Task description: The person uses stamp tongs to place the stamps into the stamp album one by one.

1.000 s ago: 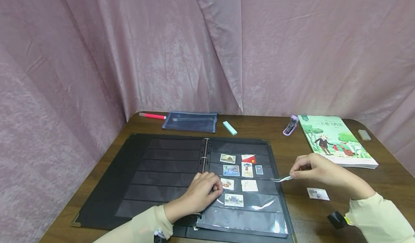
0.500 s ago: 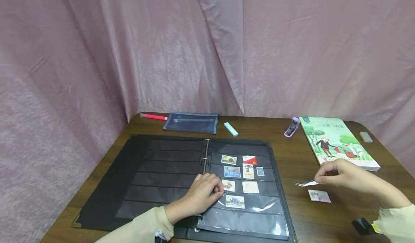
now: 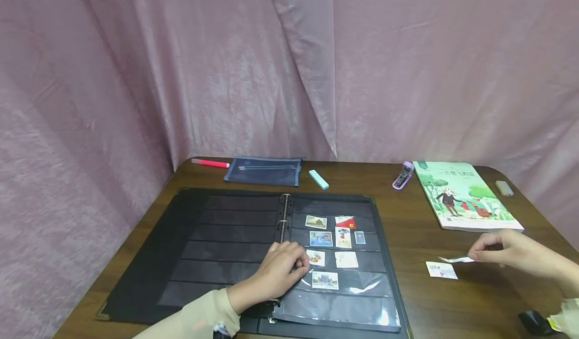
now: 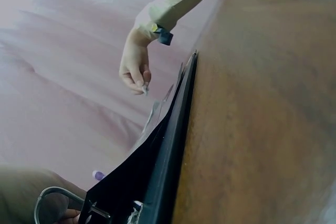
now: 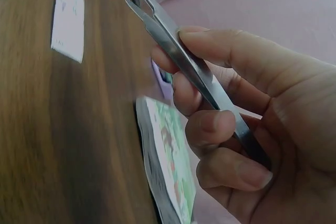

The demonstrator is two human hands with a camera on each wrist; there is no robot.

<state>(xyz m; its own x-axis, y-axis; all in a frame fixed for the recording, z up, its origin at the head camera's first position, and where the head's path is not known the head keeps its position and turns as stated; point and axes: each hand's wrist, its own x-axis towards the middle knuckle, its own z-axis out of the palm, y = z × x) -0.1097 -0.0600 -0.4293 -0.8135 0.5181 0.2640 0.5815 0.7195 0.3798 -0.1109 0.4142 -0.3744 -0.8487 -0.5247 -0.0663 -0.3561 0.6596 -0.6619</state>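
Note:
A pair of bent-tip metal tweezers (image 5: 224, 102) lies across the fingers of my right hand (image 3: 506, 251), pinched near the front by thumb and fingers. In the right wrist view its tips are spread slightly apart, with nothing between them. A pale stamp (image 3: 441, 270) lies on the table just left of the tweezer tips in the head view. My left hand (image 3: 275, 273) rests on the open black stamp album (image 3: 140, 258) beside its metal rings, fingers loosely bent and holding nothing. Several stamps, such as one with a building (image 3: 324, 280), sit in the right page's strips.
Behind the album lie a red marker (image 3: 210, 163), a blue mesh pouch (image 3: 262, 171) and a pale blue eraser-like block (image 3: 318, 179). A purple-edged device (image 3: 403, 175), a green book (image 3: 466, 198) and a small whitish block (image 3: 504, 188) are at the back right. Pink curtains hang behind.
My right hand has moved right with the tweezers, from the album's right edge to beyond the loose stamp. The left hand has stayed in place.

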